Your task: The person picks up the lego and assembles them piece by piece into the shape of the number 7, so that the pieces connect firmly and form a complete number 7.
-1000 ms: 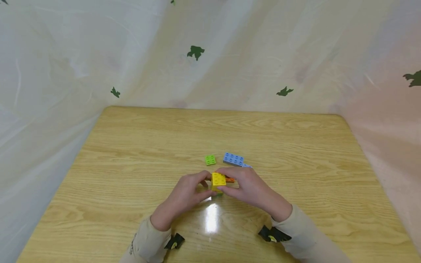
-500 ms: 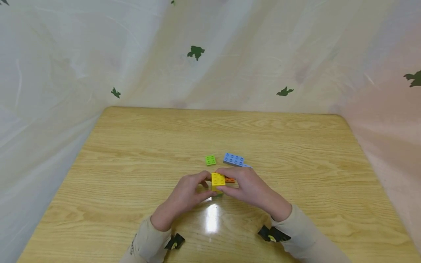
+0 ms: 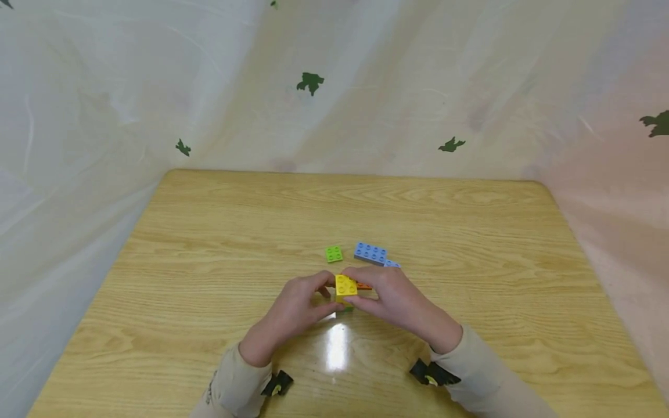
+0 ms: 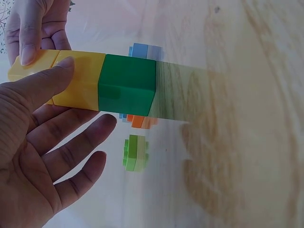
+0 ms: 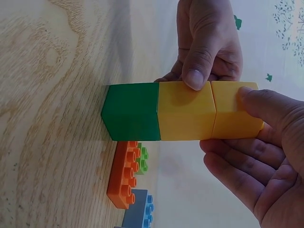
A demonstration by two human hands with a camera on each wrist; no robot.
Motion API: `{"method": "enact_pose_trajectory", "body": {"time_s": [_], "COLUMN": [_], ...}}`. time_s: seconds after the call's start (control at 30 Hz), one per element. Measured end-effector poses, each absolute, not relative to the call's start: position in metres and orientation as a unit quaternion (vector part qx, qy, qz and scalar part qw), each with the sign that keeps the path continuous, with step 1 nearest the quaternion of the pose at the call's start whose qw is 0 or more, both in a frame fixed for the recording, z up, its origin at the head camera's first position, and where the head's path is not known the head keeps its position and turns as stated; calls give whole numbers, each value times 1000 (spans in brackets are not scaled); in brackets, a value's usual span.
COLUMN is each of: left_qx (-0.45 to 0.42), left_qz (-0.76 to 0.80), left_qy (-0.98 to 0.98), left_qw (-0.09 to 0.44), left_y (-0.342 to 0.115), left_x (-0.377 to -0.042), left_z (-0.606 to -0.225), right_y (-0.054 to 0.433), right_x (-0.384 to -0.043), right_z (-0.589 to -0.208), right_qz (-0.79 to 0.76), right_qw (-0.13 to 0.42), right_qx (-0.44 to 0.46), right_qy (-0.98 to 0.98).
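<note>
A stack of toy building bricks stands upright on the table: a green brick (image 5: 130, 112) at the bottom, a yellow brick (image 5: 186, 114) above it, and another yellow brick (image 3: 346, 283) on top. My left hand (image 3: 299, 302) pinches the middle yellow brick between thumb and fingers, its other fingers spread loose in the left wrist view. With thumb and fingers, my right hand (image 3: 393, 295) grips the top yellow brick. No clear gap shows between the two yellow bricks. In the head view, the hands hide much of the stack's sides.
Beyond the hands lie a flat lime green brick (image 3: 334, 254) and a long blue brick (image 3: 370, 252), with a lighter blue brick (image 3: 392, 264) beside it. An orange brick (image 5: 122, 175) lies close behind the stack. A pale curtain (image 3: 366, 116) borders the wooden table (image 3: 235, 215).
</note>
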State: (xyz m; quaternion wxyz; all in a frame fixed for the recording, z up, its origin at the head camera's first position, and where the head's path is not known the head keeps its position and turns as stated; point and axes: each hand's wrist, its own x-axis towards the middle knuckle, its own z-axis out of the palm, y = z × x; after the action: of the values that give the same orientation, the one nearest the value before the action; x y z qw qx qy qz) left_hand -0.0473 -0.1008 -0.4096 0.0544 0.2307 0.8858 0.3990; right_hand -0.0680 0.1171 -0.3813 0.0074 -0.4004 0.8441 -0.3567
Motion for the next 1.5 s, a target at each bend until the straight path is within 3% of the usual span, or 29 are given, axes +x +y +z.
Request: {"method": "enact_pose_trajectory", "body": {"time_s": [0.73,1.3,1.5], "left_qx": [218,218,209], "left_qz": [445,486,480], "left_qy": [865,844,851], "left_qw": [74,64,35], "left_y": [-99,-100,-98], "left_x": [-47,-42,-40], "left_z": [-411,-399,-396], "right_y": [118,119,119], "right_x": [-66,-66,-65], "right_z": [-383,-384,-386], "right_qz": [-352,-350,-349], "right_qw": [-6,-22,-28], "right_qx": [-408,-415,-417], "right_qy": [842,840,839]}}
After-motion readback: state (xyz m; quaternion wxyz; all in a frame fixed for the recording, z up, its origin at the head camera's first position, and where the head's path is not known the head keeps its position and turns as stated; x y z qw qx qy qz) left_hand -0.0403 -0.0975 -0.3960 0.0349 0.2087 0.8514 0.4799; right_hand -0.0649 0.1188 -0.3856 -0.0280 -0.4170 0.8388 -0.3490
